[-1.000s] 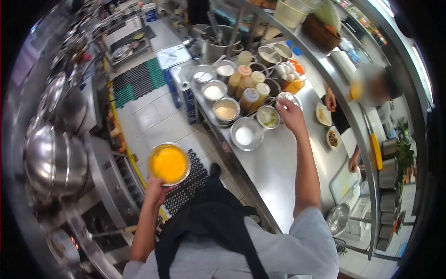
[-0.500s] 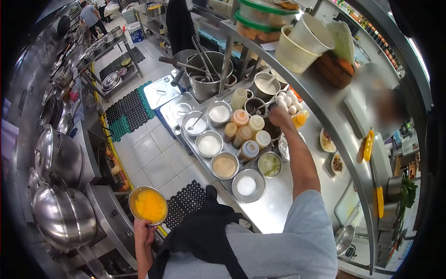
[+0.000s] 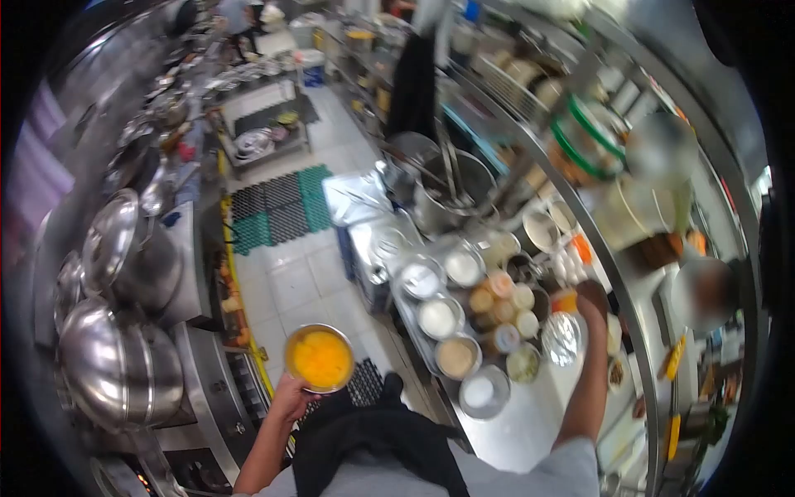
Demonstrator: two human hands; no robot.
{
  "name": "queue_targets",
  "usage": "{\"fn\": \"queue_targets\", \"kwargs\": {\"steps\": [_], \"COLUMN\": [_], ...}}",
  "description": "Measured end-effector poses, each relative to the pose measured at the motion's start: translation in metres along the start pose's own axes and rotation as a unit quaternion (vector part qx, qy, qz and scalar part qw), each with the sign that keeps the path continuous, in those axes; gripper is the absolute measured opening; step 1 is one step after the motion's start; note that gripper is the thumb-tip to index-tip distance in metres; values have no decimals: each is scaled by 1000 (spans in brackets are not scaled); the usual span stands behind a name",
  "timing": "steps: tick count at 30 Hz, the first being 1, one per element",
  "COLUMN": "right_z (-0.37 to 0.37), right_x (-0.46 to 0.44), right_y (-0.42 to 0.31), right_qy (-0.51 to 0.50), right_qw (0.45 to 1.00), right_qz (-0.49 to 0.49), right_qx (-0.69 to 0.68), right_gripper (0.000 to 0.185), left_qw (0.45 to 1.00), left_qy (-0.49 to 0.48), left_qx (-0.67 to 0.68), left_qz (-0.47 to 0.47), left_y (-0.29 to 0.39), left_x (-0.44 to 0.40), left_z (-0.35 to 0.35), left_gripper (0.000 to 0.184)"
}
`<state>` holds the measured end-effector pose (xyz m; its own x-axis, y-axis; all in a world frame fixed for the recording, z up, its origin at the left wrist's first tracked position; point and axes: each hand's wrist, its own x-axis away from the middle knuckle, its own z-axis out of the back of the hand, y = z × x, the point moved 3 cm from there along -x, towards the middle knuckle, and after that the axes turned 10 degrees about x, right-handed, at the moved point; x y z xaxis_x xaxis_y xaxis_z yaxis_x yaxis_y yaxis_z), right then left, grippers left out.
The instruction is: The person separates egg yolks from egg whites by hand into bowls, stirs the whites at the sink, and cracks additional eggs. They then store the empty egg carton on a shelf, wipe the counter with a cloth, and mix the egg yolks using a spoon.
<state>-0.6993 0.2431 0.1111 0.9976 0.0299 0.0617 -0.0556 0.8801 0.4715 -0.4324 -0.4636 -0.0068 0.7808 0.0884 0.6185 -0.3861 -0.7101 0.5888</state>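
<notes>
My left hand [image 3: 291, 398] grips the rim of a metal bowl [image 3: 347, 380] that holds a bright yellow-orange liquid [image 3: 320, 358]. The bowl is above the floor, left of the counter. My right hand [image 3: 590, 298] reaches over the far right of the counter, close to a yellow-orange bottle [image 3: 564, 301] and a foil-covered item [image 3: 562, 340]. Blur and shadow hide its fingers and anything in them. Squeeze bottles [image 3: 502, 311] stand in the middle of the metal bowls, among them one with white powder [image 3: 479, 393] and one with tan powder [image 3: 455, 358].
Large metal pots [image 3: 124, 364] line the left side. A deep pot with utensils [image 3: 454, 195] stands behind the bowls. A raised metal shelf [image 3: 609, 273] crosses the right side. Co-workers are at the right, faces blurred; another person [image 3: 238, 23] is far back.
The view has swung, so the counter sits lower and farther right. My left hand still holds the bowl. My right hand has moved from beside the dark containers to beyond the yellow-orange bottle.
</notes>
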Motion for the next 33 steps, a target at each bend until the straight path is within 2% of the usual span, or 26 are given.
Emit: {"fn": "queue_targets", "kwargs": {"steps": [1,2,3,5,7,9,10,11,13,15,17,18,19,21,24,29,32,33], "right_z": [16,46,81,150,184,186,206,223,253,261,290,293,291,297,321,319,317,324], "right_x": [16,36,60,92,104,106,111,117,121,114,107,101,93,84,78,69,67,66], "right_y": [-7,-22,-53,-145,-231,-317,-359,-400,-463,-512,-540,-548,-557,-571,-585,-609,-616,-613], "right_qy": [84,22,-51,-97,-215,-301,-333,-371,-350,-301,-246,-235,-130,-37,-90,-58,-58,-47], "right_qw": [996,955,830,649,544,449,401,348,426,531,629,643,694,748,756,735,744,761], "right_qz": [7,-54,-107,-151,-82,-76,-42,-11,43,111,157,179,234,252,246,270,263,264], "right_qx": [-14,-292,-546,-740,-807,-838,-852,-861,-833,-785,-721,-707,-668,-613,-600,-619,-611,-591], "right_gripper": [21,20,20,18,18,19,18,18,16,16,17,19,21,23,21,20,23,23], "left_qw": [1000,1000,999,999,999,998,998,997,994,995,996,996,996,996,996,994,996,993], "left_qy": [1,-21,-43,-45,-42,-49,-51,-50,-41,-59,-57,-40,-27,-34,-34,-18,-27,-39], "left_qx": [13,3,-10,3,-9,-24,-40,-38,-42,-22,-14,-6,3,19,28,52,36,37], "left_qz": [-22,-17,-7,-2,5,-6,-12,-53,-89,-83,-70,-78,-87,-83,-80,-89,-83,-107], "left_y": [15,27,34,50,69,92,104,116,131,132,159,164,169,185,198,208,213,214], "left_x": [-2,-5,-9,-24,-35,-42,-42,-45,-52,-78,-74,-77,-79,-77,-76,-75,-75,-79], "left_z": [1,1,3,16,28,34,38,35,45,82,81,84,86,84,89,97,99,98], "left_gripper": [53,53,53,57,62,63,64,63,61,62,63,65,67,70,69,67,65,64]}}
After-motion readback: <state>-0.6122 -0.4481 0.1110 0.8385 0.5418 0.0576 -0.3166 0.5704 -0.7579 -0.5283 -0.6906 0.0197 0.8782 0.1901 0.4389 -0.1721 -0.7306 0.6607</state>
